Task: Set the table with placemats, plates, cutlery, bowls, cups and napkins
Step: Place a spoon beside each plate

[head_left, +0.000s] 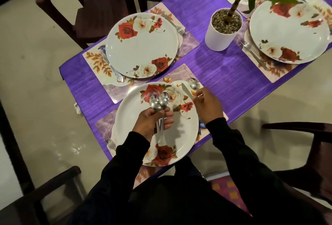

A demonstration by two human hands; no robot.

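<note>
Spoons [159, 101] — two, held bowls-up in the left hand [152, 122], its grip closed around their handles above the nearest rose-patterned plate [143, 117]. The right hand [206, 105] pinches a knife [186, 91] at that plate's right edge, beside another spoon [194, 83] lying on the placemat [181, 72] — all on a purple-covered bench [224, 74].

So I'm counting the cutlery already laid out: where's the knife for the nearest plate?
The knife is in the right hand, pinched by its handle over the right rim of the nearest plate, its blade pointing away beside a spoon on the placemat.
</note>
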